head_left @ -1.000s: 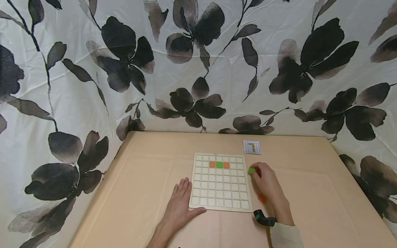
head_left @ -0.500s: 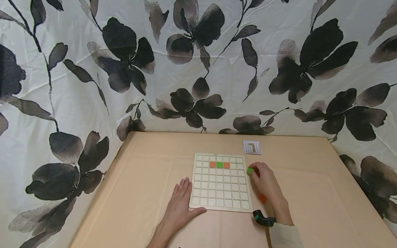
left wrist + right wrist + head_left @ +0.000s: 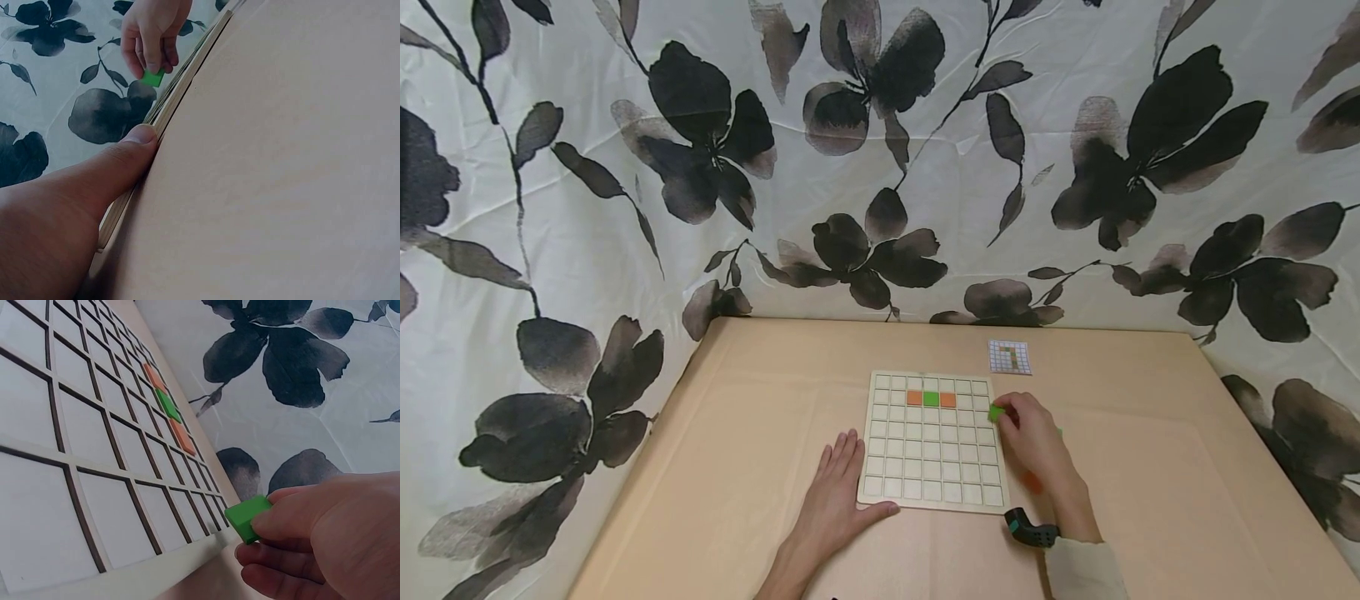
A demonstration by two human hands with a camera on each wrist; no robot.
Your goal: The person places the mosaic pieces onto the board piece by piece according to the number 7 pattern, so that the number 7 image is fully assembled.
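Observation:
A pale wooden grid board (image 3: 940,503) lies on the table, with a row of three tiles near its far side: an orange tile (image 3: 913,398), a green tile (image 3: 931,399) and another orange tile (image 3: 948,400). My left hand (image 3: 831,496) rests at the board's near left corner, fingers extended along the left edge; in the left wrist view its thumb (image 3: 119,162) presses the near edge. Between thumb and fingers my right hand (image 3: 1037,437) pinches a second green tile (image 3: 247,517), tilted, at the board's right edge. The right wrist view shows the board's cells close beside it.
Behind the board, to the right, lies a small printed grid card (image 3: 1009,357). Partly hidden under my right forearm is a loose orange tile (image 3: 1032,482). A green bit (image 3: 1060,431) peeks out right of that hand. Floral cloth (image 3: 865,167) hangs behind the table.
My right hand has shifted slightly left with the green tile, which now overlaps the board's right edge. A green bit has come into view behind that hand. The left hand stays put.

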